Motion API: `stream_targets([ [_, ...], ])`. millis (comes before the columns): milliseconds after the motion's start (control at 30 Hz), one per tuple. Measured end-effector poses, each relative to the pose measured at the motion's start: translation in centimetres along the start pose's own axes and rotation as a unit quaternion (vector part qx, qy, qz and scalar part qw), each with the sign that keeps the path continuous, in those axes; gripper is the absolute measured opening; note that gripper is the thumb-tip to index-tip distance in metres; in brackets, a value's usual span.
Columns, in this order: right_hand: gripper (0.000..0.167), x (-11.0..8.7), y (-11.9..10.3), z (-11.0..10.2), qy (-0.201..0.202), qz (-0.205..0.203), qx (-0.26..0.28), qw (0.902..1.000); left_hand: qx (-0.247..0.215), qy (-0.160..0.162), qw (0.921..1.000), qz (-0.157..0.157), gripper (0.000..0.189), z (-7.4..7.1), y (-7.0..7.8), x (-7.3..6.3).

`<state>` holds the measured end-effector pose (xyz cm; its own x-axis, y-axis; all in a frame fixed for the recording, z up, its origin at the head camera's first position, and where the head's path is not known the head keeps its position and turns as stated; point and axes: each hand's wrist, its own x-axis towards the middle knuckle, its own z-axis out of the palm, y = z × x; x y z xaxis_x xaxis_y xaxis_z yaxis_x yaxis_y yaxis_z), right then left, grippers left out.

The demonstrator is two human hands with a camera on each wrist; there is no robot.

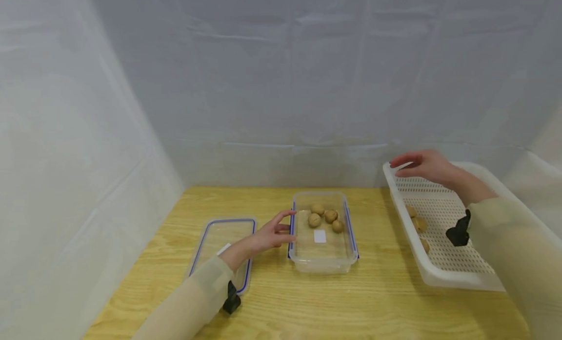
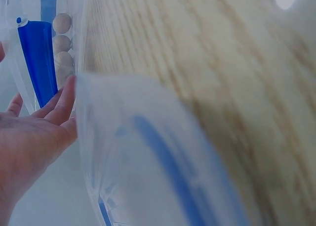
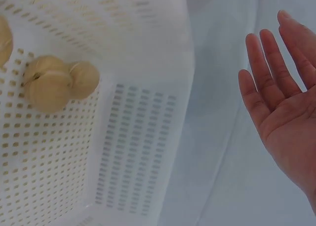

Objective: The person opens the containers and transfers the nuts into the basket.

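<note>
A clear plastic food container (image 1: 322, 254) with blue side latches stands on the table, several walnuts (image 1: 331, 216) in its far half. My left hand (image 1: 270, 235) rests against the container's left side, fingers spread along the rim. In the left wrist view its fingertips lie right at the blue latch (image 2: 38, 58). Over the far left corner of a white perforated basket (image 1: 421, 267) hovers my right hand (image 1: 426, 167), its fingers loosely extended with nothing in them. Walnuts (image 3: 49, 82) lie on the basket floor, along its left wall in the head view.
A clear lid (image 1: 219, 232) with a blue seal lies left of the container, partly under my left forearm. The wooden table (image 1: 281, 306) meets a hanging white sheet (image 1: 272, 86) at the back, with more sheeting at both sides.
</note>
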<state>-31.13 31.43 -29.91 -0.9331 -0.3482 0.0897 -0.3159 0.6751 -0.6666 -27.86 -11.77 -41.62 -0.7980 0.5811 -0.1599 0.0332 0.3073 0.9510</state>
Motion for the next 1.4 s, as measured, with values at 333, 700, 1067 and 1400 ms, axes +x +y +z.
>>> stream_targets([
  [333, 0.035, 1.6, -3.6, 1.7, -0.047, -0.046, 0.002, 0.9978, -0.001, 0.001, 1.0, 0.004, 0.071, 0.0, 0.0, 0.0],
  [700, 0.033, 3.8, -5.9, 4.6, -0.092, -0.08, 0.016, 0.9924, 0.0, 0.001, 1.0, 0.003, 0.071, -0.2, -0.3, 0.2],
  [1067, 0.033, 5.8, -6.9, 8.5, -0.129, -0.093, 0.012, 0.9871, 0.004, 0.0, 1.0, 0.004, 0.072, -0.1, -0.2, 0.2],
  [1400, 0.031, 6.8, -6.9, 11.5, -0.157, -0.113, 0.009, 0.9811, 0.002, 0.005, 1.0, 0.002, 0.07, -0.1, -0.1, 0.1],
])
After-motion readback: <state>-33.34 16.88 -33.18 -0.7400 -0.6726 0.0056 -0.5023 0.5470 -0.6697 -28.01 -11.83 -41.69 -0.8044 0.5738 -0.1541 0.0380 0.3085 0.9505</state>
